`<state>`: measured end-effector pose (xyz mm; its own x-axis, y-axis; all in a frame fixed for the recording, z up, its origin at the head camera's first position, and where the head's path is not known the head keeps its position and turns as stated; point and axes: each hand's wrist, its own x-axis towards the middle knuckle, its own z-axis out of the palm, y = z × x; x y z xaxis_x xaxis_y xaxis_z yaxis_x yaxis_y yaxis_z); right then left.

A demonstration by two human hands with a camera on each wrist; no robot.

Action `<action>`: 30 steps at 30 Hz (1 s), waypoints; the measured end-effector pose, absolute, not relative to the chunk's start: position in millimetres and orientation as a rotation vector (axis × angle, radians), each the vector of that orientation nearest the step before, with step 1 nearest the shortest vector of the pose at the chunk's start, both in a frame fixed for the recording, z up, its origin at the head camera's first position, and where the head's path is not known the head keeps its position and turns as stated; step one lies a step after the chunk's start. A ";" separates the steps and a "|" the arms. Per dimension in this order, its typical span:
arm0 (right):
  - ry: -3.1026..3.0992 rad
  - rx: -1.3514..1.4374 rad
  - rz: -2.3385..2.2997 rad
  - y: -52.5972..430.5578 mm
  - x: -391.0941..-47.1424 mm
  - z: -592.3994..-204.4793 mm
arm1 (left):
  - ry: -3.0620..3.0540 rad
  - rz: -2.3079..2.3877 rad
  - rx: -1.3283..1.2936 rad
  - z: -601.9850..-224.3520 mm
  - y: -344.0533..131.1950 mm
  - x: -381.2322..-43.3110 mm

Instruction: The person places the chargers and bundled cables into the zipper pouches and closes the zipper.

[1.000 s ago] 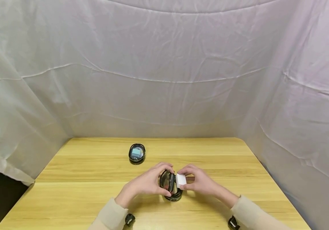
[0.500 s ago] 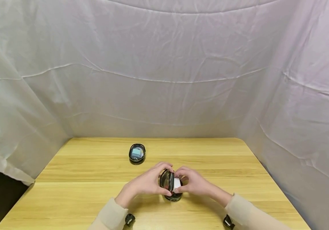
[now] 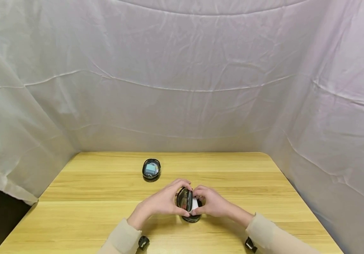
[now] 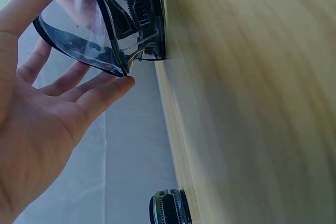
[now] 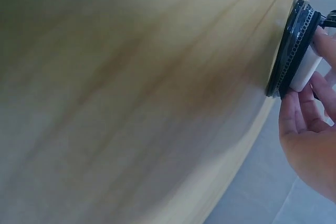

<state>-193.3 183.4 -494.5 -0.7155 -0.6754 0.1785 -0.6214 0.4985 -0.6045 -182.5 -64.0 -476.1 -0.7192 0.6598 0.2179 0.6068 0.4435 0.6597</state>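
Observation:
A small oval zip case with black trim stands unzipped on the table, its base flat and its see-through lid raised on the left. My left hand holds that lid upright between thumb and fingers; in the left wrist view they grip the lid's black rim. Between the thumb and fingers of my right hand is a white block, partly inside the base. The right wrist view shows it at the zip edge, lower end hidden by the base.
A second oval zip case, with a light blue item showing through its top, sits farther back and to the left on the wooden table. Pale cloth hangs behind and along both sides.
My right hand has moved left with the white block, bringing it from beside the case down into the base. My left hand and the lid have stayed put.

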 end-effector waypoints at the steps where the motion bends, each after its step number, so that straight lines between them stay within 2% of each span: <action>1: 2.645 -1.150 -1.024 183.4 -193.3 -495.2 | 2.606 1.145 1.140 -476.0 -64.1 -182.3; 12: 2.437 -0.973 -1.358 201.2 -190.4 -491.1 | 2.609 1.073 1.132 -474.8 -59.2 -181.8; 30: 2.641 -0.942 -1.413 233.8 -193.3 -487.7 | 2.806 0.480 1.164 -470.3 -31.6 -172.4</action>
<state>-193.3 233.8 -487.7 -0.8200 -0.5057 0.2683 -0.5038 0.4148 -0.7577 -172.4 -31.6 -470.3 -0.7116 0.7003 0.0573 0.6795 0.6652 0.3094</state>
